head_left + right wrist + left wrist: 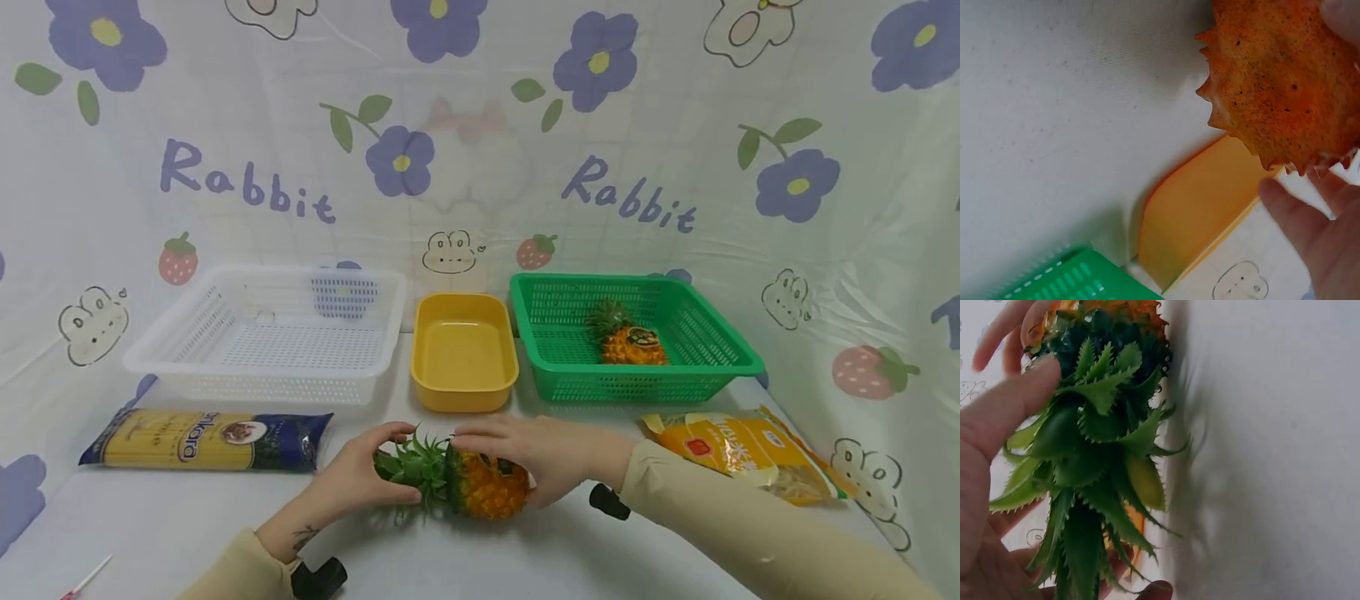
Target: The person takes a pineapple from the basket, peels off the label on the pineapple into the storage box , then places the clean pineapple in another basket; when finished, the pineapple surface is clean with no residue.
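Pineapple: the orange, spiky-skinned pineapple with a green leafy crown (487,490) is held on its side low over the white tabletop (540,571), its crown toward the person's left; I cannot tell whether it touches the surface
Left hand: this bare hand (365,473) grasps the crown, thumb on the near side and fingers round the far side
Right hand: this bare hand (551,454) grips the orange body, fingers over the top and thumb at the base end
Behind the fruit: a yellow rectangular plastic tub (465,398), between 2 perforated plastic baskets, white (262,388) at left and green (637,387) at right; the green basket holds a 2nd pineapple (633,346)
Packets: a yellow-and-navy plastic pasta packet (202,442) lies before the white basket; an orange plastic bag (750,454) lies before the green basket, beyond the right sleeve (735,525)
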`<state>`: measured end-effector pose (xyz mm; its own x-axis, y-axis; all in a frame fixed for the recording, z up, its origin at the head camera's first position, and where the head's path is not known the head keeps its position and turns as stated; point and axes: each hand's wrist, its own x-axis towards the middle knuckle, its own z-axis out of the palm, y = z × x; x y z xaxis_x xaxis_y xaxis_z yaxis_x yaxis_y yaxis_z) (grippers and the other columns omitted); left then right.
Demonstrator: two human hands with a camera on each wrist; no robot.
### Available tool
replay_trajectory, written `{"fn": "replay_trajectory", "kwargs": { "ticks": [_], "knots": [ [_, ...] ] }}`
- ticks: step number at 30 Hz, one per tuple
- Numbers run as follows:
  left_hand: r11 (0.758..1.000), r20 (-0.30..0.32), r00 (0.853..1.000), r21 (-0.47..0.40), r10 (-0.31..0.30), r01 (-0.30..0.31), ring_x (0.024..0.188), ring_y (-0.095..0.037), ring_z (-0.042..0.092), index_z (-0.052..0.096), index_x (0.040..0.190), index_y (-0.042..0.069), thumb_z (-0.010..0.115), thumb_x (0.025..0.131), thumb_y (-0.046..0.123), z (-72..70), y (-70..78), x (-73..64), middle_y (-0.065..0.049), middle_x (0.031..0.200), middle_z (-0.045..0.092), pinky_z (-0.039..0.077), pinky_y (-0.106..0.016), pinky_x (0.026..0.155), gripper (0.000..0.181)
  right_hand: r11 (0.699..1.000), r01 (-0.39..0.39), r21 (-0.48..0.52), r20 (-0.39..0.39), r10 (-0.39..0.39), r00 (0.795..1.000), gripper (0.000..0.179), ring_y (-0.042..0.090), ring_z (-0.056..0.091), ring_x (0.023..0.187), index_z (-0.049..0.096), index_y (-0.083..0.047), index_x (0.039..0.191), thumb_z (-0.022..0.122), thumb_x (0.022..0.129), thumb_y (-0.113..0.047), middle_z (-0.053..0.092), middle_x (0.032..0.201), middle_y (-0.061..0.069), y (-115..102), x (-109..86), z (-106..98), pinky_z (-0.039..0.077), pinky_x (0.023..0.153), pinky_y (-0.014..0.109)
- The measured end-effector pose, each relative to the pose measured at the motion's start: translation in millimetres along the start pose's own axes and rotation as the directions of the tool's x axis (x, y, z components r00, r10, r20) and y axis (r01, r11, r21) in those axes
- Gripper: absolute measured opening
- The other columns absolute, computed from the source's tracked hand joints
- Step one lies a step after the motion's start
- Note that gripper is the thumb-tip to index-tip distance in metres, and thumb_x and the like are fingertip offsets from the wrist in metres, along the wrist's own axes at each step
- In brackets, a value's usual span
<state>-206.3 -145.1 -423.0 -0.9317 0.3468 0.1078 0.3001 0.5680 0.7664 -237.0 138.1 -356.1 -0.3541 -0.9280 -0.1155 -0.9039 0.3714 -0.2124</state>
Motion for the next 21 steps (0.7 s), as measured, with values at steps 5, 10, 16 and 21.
{"fn": "replay_trajectory", "kwargs": {
  "ticks": [5, 10, 16, 21],
  "knots": [
    [0.998, -0.023, 0.998, -0.009, -0.061, 0.061, 0.112, -0.027, 0.052, 0.055, 0.126, 0.013, 0.084, 0.064, 0.036, 2.2, 4.4, -1.3, -0.004, 0.117, 0.059, 0.041, -0.050, 0.092, 0.072, 0.935, -0.173, 0.309, -0.068, 0.203, 0.977, 0.119, 0.024, 0.014, 0.140, -0.001, -0.027, 0.150, 0.082, 0.065, -0.016, 0.001, 0.156, 0.002, 1.4, -13.2, -1.3, 0.037, 0.102, 0.044],
    [0.996, -0.027, 0.996, -0.016, -0.084, 0.083, 0.110, -0.027, 0.053, 0.057, 0.122, 0.013, 0.083, 0.065, 0.036, 1.3, 5.5, -3.0, -0.004, 0.119, 0.059, 0.043, -0.047, 0.090, 0.067, 0.611, -0.300, 0.733, -0.072, 0.507, 0.859, 0.114, 0.040, 0.034, 0.129, 0.005, -0.028, 0.148, 0.084, 0.066, -0.018, 0.014, 0.151, 0.013, 3.3, -22.6, 8.0, 0.045, 0.089, 0.052],
    [0.998, -0.056, 0.997, -0.003, -0.061, 0.061, 0.107, -0.028, 0.055, 0.060, 0.117, 0.015, 0.082, 0.066, 0.036, 2.1, 5.0, -4.5, -0.005, 0.117, 0.061, 0.045, -0.044, 0.088, 0.059, 0.205, -0.344, 0.916, 0.127, 0.668, 0.733, 0.104, 0.031, 0.059, 0.098, 0.017, -0.019, 0.146, 0.081, 0.066, -0.006, 0.027, 0.142, 0.024, -5.9, -16.6, 30.7, 0.054, 0.067, 0.046],
    [1.000, -0.074, 0.997, 0.014, -0.011, 0.012, 0.104, -0.028, 0.056, 0.061, 0.114, 0.013, 0.082, 0.066, 0.035, 5.4, 3.3, -4.8, -0.003, 0.114, 0.062, 0.045, -0.042, 0.086, 0.056, 0.120, -0.290, 0.949, 0.139, 0.668, 0.731, 0.091, 0.025, 0.060, 0.091, 0.029, -0.012, 0.142, 0.077, 0.066, 0.004, 0.032, 0.137, 0.024, -8.9, -12.7, 44.5, 0.055, 0.066, 0.043]
  ]
}}
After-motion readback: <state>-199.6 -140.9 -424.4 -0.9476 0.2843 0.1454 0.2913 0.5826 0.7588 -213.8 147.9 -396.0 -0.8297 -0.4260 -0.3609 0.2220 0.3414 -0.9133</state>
